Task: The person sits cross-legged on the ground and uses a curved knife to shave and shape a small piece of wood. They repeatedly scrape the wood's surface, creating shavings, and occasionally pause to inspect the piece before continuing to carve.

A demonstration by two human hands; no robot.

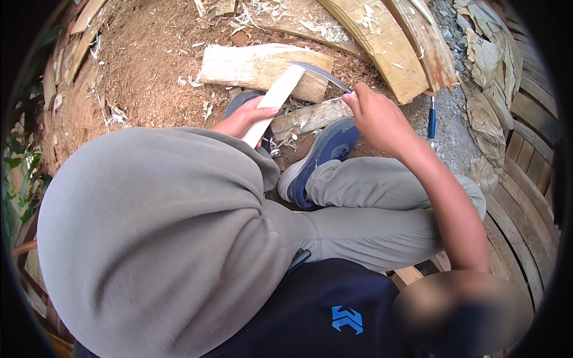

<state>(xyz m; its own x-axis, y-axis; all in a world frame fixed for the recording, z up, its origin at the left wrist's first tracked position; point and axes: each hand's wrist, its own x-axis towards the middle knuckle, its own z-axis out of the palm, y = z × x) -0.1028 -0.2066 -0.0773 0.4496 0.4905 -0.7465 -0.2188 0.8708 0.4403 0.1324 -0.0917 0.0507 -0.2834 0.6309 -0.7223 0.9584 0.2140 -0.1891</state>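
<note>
My left hand (245,116) is wrapped round a pale, smooth wooden strip (276,98), which slants up and to the right. The lower end of the strip is hidden behind my knee. In my right hand (377,119) is a curved knife (325,73) with a thin metal blade, its handle mostly covered by my fingers. The blade points left, with its tip at the strip's upper end; I cannot tell whether they touch. Below and behind them on the ground lies a thick, rough wooden block (239,64).
A second piece of wood (307,118) lies by my blue shoe (325,158). Long boards (382,51) with shavings stretch across the far right. A blue-handled tool (431,122) stands beside them, near crumpled sacks (486,56). Sawdust (149,65) covers the ground at left; slatted wood (525,209) runs along the right.
</note>
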